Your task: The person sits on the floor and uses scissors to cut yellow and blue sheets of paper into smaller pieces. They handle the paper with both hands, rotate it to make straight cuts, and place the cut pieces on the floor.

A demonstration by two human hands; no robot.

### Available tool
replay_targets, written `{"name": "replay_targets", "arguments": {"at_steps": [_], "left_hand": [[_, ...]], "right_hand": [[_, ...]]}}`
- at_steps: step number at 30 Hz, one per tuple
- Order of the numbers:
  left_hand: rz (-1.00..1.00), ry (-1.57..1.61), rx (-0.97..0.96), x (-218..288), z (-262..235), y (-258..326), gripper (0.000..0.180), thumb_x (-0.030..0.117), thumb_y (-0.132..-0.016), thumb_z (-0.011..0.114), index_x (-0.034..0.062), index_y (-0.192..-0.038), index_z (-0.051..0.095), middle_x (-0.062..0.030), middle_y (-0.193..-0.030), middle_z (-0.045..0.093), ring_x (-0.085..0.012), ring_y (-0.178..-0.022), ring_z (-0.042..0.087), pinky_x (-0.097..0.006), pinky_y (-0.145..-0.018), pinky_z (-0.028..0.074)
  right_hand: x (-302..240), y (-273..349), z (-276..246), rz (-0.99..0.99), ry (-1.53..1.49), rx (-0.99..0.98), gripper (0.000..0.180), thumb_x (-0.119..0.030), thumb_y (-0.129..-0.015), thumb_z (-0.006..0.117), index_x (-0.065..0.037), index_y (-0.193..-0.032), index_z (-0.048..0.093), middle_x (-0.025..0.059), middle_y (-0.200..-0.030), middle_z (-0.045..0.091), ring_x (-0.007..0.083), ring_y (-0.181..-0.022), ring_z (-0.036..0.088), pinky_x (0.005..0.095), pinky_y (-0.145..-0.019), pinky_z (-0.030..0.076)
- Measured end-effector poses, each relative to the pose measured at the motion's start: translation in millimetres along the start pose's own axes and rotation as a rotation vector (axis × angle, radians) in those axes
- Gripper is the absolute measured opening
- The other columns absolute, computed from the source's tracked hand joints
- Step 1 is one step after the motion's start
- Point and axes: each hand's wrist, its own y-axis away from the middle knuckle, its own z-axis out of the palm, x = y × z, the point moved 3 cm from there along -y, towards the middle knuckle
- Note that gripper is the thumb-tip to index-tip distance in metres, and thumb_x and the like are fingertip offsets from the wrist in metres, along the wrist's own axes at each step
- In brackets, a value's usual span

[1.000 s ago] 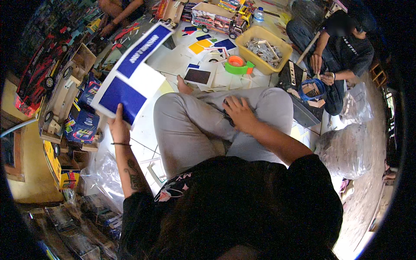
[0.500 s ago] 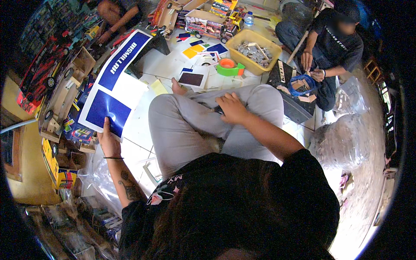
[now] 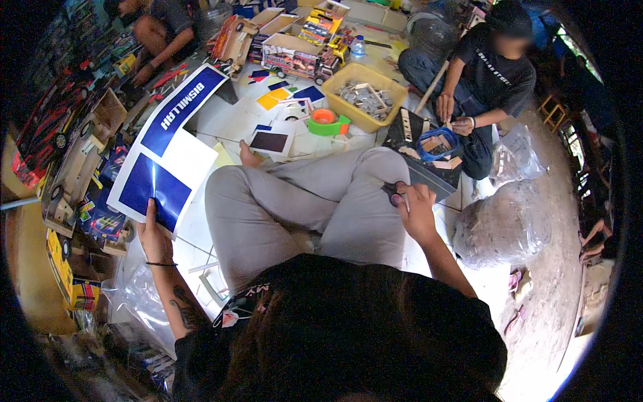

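My left hand (image 3: pixel 156 240) is closed on the lower edge of a large sheet (image 3: pixel 195 158), its index finger lying over the front. The sheet is white with two glossy blue panels, one bearing white lettering, and it curves slightly at the top. Over my right knee, my right hand (image 3: pixel 416 213) grips a small pair of scissors (image 3: pixel 394 192) by its dark and reddish handles; its blades are hard to make out. Grey trousers (image 3: pixel 268 208) cover my crossed legs below and between the hands.
Blue and yellow sheet pieces (image 3: pixel 273 98), a green-and-orange tape dispenser (image 3: pixel 328 122) and a yellow tub (image 3: pixel 338 79) lie ahead. Wooden toy trucks (image 3: pixel 295 57) line the left and back. A co-worker (image 3: pixel 492 74) at right handles pieces over a blue basket (image 3: pixel 437 144); another person sits back left.
My right hand has moved right from my lap to over my right knee, the scissors now showing in it. My left hand still holds the sheet. The whole view has shifted slightly.
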Motion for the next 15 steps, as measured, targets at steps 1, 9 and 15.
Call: {"name": "replay_targets", "arguments": {"at_steps": [1, 9, 15], "left_hand": [[-0.005, -0.004, -0.013, 0, 7, 1, 0.034, 0.015, -0.083, 0.055, -0.003, -0.111, 0.047, -0.0072, -0.106, 0.053, -0.015, -0.094, 0.05, -0.026, -0.084, 0.037], [0.222, -0.094, -0.056, 33, 34, 18, 0.032, 0.018, -0.083, 0.055, -0.0034, -0.106, 0.05, -0.0057, -0.102, 0.054, -0.0132, -0.09, 0.05, -0.024, -0.082, 0.037], [0.407, -0.474, 0.053, 63, 45, 55, 0.033, 0.011, -0.083, 0.053, -0.001, -0.113, 0.048, -0.0093, -0.102, 0.053, -0.0193, -0.091, 0.051, -0.027, -0.086, 0.037]], "right_hand": [[6, 7, -3, 0.036, -0.016, 0.027, 0.026, -0.024, -0.07, 0.062, -0.008, -0.089, 0.056, 0.0045, -0.09, 0.058, 0.0247, -0.092, 0.045, 0.0396, -0.079, 0.029], [51, 29, 18, 0.391, -0.303, -0.109, 0.021, -0.028, -0.067, 0.066, -0.008, -0.071, 0.063, 0.0057, -0.079, 0.063, 0.0199, -0.078, 0.053, 0.03, -0.067, 0.035], [51, 43, -6, 0.562, -1.422, 0.027, 0.033, -0.027, -0.07, 0.067, -0.004, -0.09, 0.054, 0.0018, -0.089, 0.061, 0.0085, -0.071, 0.052, 0.0236, -0.061, 0.04]]}}
